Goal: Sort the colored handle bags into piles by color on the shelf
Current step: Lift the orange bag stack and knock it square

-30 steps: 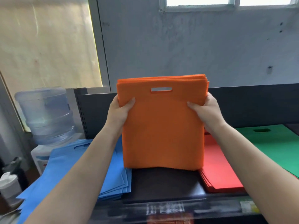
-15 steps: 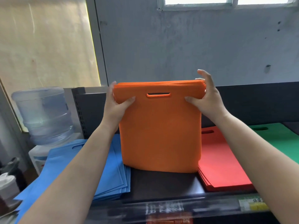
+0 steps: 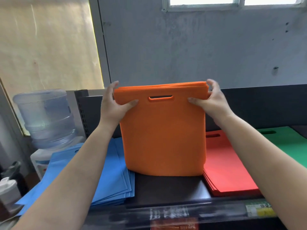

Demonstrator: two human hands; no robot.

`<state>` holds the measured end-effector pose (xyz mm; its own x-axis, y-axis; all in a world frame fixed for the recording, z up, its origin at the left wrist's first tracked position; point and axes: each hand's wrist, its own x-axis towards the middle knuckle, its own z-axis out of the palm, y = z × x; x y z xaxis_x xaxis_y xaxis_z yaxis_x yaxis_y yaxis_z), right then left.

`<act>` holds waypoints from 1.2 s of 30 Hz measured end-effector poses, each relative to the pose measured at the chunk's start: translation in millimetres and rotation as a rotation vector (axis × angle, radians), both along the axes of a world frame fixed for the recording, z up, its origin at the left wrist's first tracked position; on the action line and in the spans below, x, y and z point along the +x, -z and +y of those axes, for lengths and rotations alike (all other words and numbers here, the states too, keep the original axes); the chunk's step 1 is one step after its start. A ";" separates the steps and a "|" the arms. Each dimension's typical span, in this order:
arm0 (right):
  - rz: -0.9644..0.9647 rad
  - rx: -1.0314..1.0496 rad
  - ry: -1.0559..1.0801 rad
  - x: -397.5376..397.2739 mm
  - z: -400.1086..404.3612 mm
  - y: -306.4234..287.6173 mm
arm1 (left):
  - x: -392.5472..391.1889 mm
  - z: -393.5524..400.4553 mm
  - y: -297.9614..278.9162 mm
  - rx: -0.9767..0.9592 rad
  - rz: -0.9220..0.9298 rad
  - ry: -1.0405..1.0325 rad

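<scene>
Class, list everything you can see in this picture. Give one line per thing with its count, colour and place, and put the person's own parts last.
orange bags: one stack, orange, standing on edge at the shelf's middle, held at its top corners
blue bags: one pile, blue, lying flat left of the orange stack
red bags: one pile, red, lying flat right of the orange stack
green bags: one pile, green, far right
shelf: one, black, under all the piles
water bottle: one, clear bluish, on a white dispenser at left
window: one, bright, top of the grey wall
left hand: one, gripping the stack's top left corner
right hand: one, gripping the top right corner
</scene>
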<state>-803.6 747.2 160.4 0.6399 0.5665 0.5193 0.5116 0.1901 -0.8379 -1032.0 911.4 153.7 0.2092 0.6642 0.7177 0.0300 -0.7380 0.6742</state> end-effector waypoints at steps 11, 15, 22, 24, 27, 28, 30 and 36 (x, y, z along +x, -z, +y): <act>0.249 0.198 -0.316 -11.9 12.6 6.3 | 18.1 -27.0 14.0 -0.415 -0.325 0.363; 0.300 0.033 -0.282 -11.6 13.4 47.2 | 16.4 -16.2 53.2 -0.755 -0.199 0.417; 0.303 0.041 -0.233 -8.9 10.8 74.8 | 9.9 -10.4 73.6 -0.568 -0.104 0.376; 0.325 0.053 -0.271 -6.1 9.7 75.1 | 5.5 -8.5 74.9 -0.591 -0.154 0.417; 0.343 -0.052 -0.259 -5.5 3.2 95.9 | 2.5 -8.1 92.5 -0.716 -0.102 0.460; 0.346 -0.072 -0.241 -6.9 1.8 105.4 | 2.9 -9.6 98.9 -0.734 -0.077 0.456; 0.357 -0.031 -0.218 -10.3 1.0 112.9 | 4.5 -13.5 100.1 -0.710 -0.064 0.446; 0.400 0.032 -0.264 -8.4 -2.2 111.7 | -0.3 -14.5 90.1 -0.676 -0.119 0.482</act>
<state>-812.1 745.0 48.7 0.6292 0.7246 0.2812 0.0810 0.2987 -0.9509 -1032.3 896.9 63.6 0.5283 0.8167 0.2322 -0.2843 -0.0875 0.9547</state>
